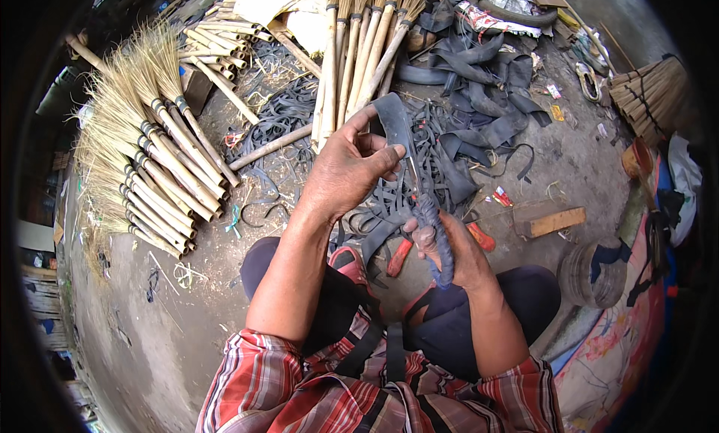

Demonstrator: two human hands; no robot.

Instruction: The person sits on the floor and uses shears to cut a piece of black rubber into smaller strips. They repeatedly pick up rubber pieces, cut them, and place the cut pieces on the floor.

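My left hand (352,163) is raised in front of me, pinching a flat piece of black rubber (392,117) between thumb and fingers. Closed around the wrapped handles of a pair of scissors (427,216) is my right hand (453,249); grey-blue strips cover the handles. The narrow blades point up and away, along the right edge of the rubber beside my left thumb. Whether the blades are apart is too fine to tell. Below, on the ground, lie many thin cut black rubber strips (389,208).
Brooms with bamboo handles (165,171) lie in a pile at left, and more brooms (359,58) lie ahead. Wide black rubber pieces (487,96) heap at far right. Two red-handled tools (400,258), a wooden block (556,222) and a round clear container (595,274) are near my knees.
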